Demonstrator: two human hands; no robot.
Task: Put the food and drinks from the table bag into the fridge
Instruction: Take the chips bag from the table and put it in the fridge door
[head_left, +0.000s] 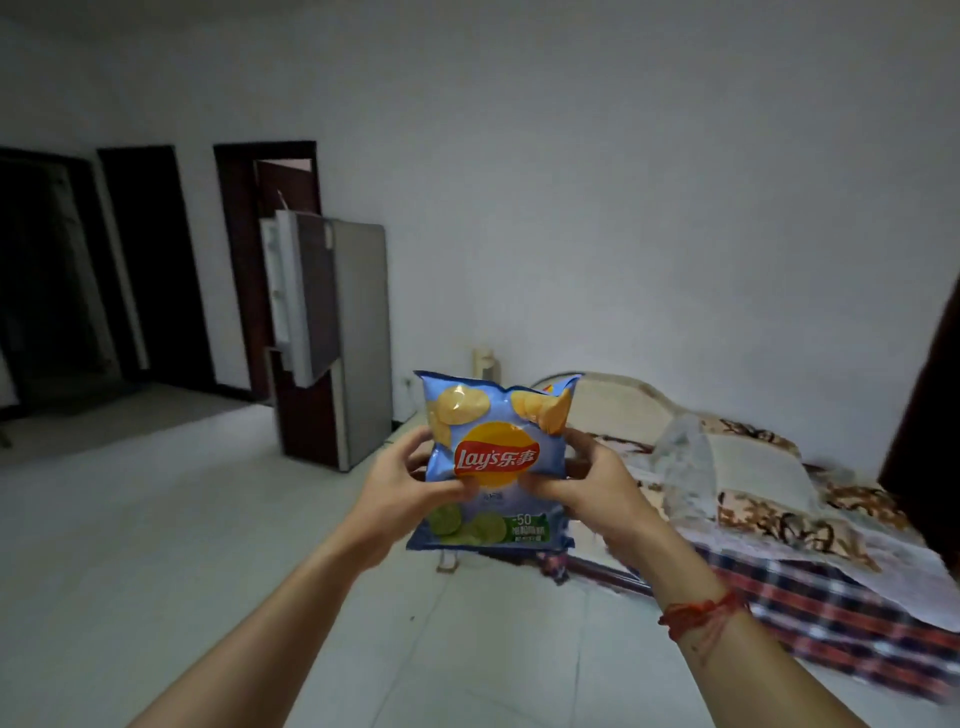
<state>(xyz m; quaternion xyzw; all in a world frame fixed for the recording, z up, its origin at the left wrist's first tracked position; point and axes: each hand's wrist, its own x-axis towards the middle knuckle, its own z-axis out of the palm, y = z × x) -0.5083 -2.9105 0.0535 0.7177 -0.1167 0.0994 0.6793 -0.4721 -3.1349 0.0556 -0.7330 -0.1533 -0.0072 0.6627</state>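
A blue bag of Lay's chips (493, 415) is held upright in front of me at arm's length. My left hand (402, 486) grips its left edge and my right hand (587, 480) grips its right edge, thumbs on the front. A second packet seems to sit behind it, only a corner showing. The grey fridge (358, 338) stands across the room by the wall, left of the bag, with its upper door (291, 291) swung open. A clear plastic bag (685, 467) lies on the bed at right.
A bed (810, 587) with a plaid cover and patterned blanket fills the right side. Pale tiled floor (182, 519) stretches between me and the fridge. Dark doorways (150, 260) line the left wall. A dark edge (930, 415) stands at far right.
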